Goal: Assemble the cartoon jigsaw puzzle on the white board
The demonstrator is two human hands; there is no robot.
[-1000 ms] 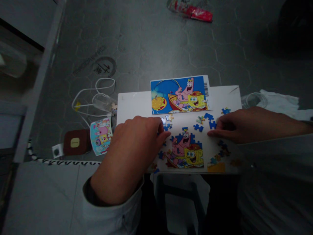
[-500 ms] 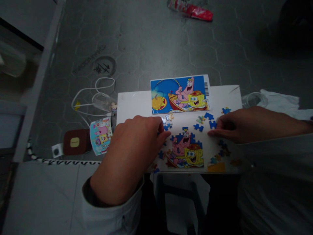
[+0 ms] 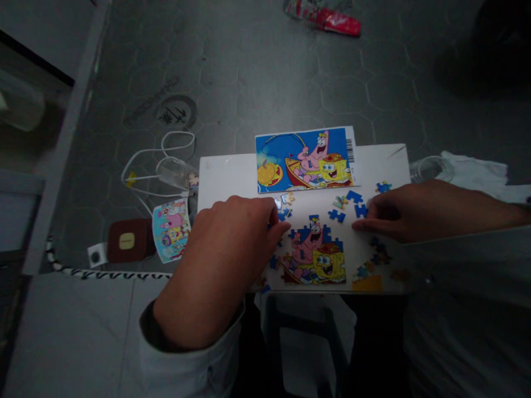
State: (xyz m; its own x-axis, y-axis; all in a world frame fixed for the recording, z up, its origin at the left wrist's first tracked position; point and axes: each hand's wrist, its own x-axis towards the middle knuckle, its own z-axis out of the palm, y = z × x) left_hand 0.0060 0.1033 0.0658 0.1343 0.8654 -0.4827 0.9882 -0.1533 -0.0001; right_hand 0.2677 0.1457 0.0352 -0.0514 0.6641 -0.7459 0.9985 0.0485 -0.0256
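Note:
My left hand [image 3: 236, 243] is bent over the left side of the puzzle, thumb and forefinger curled; its other fingers and anything in them are hidden. Loose blue pieces [image 3: 284, 214] lie by its fingertips. Between my hands sits the partly joined jigsaw puzzle [image 3: 317, 254], showing a pink starfish and a yellow sponge character. To its right, my right hand [image 3: 394, 213] rests with bent fingers and the thumb apart. Those fingers are against or just beside a blue puzzle piece [image 3: 360, 211]; contact is unclear. More blue pieces [image 3: 337, 215] lie nearby.
A picture card [image 3: 305, 160] lies along the far edge of the white board [image 3: 226, 171]. Dark pieces and an orange one [image 3: 367, 283] are near its front right. Left of the board are a white cable [image 3: 141, 149], a brown box [image 3: 129, 240] and another picture sheet [image 3: 171, 229].

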